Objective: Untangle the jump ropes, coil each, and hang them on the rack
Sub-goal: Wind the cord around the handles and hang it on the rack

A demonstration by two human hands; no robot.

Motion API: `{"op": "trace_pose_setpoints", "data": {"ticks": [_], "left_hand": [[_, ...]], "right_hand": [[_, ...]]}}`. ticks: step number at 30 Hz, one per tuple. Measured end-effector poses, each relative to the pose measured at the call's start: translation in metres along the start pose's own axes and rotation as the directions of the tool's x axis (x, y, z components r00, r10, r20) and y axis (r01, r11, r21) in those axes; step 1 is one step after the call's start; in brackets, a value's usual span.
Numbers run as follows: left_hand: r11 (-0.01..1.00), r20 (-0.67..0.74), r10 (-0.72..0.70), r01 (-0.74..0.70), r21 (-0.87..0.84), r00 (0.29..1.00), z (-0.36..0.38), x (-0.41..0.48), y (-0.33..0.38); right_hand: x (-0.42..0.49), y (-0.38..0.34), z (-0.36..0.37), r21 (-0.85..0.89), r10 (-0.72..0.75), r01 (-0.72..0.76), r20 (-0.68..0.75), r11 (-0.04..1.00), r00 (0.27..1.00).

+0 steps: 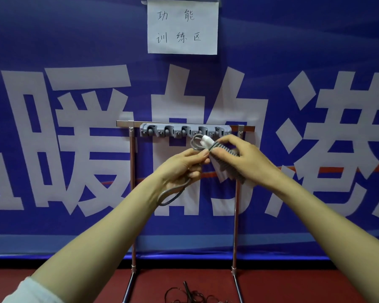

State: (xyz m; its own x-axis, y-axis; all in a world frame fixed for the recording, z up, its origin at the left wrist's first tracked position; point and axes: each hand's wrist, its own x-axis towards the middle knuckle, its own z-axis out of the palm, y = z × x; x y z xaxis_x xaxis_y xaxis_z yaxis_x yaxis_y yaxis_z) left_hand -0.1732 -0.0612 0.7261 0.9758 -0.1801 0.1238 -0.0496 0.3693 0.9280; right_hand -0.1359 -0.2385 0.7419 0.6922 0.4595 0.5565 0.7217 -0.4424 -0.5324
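Head: fingers (202, 154) pinch jump rope (224, 149).

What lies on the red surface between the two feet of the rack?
In the head view, a dark tangled rope lies there, partly cut off by the picture's lower edge.

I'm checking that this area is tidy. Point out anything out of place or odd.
A dark rope lies in a loose tangle on the red floor between the legs of the rack, neither coiled nor hung. The left hand and right hand hold the grey rope by the rack's hooks. Nothing looks damaged.
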Motion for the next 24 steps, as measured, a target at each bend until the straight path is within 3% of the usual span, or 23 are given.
{"op": "trace_pose_setpoints", "data": {"ticks": [4,9,12,17,19,22,24], "left_hand": [[0.993,0.01,0.092,-0.093,0.079,0.996,0.008,-0.006,-0.002],[0.87,0.053,0.234,-0.233,0.434,0.971,0.002,-0.01,0.0],[0.852,0.175,0.234,-0.289,0.436,0.956,-0.004,-0.013,0.004],[0.745,0.377,0.147,-0.353,0.566,0.914,-0.018,-0.019,0.012],[0.761,0.396,0.101,-0.327,0.56,0.913,-0.025,-0.019,0.017],[0.753,0.452,0.003,-0.299,0.586,0.892,-0.031,-0.018,0.021],[0.674,0.484,-0.066,-0.319,0.666,0.872,-0.032,-0.018,0.026]], "right_hand": [[-0.004,-0.003,0.005,0.383,0.117,-0.157,0.126,0.91,0.985],[-0.009,-0.006,0.006,0.479,0.203,-0.323,0.285,0.816,0.937],[-0.012,-0.005,0.001,0.553,0.146,-0.382,0.423,0.74,0.894],[-0.021,-0.004,-0.006,0.544,0.099,-0.491,0.596,0.681,0.797],[-0.022,-0.005,-0.008,0.535,0.059,-0.521,0.658,0.665,0.751],[-0.02,-0.009,-0.011,0.471,0.018,-0.553,0.75,0.687,0.661],[-0.018,-0.013,-0.012,0.395,0.025,-0.579,0.811,0.714,0.585]]}}
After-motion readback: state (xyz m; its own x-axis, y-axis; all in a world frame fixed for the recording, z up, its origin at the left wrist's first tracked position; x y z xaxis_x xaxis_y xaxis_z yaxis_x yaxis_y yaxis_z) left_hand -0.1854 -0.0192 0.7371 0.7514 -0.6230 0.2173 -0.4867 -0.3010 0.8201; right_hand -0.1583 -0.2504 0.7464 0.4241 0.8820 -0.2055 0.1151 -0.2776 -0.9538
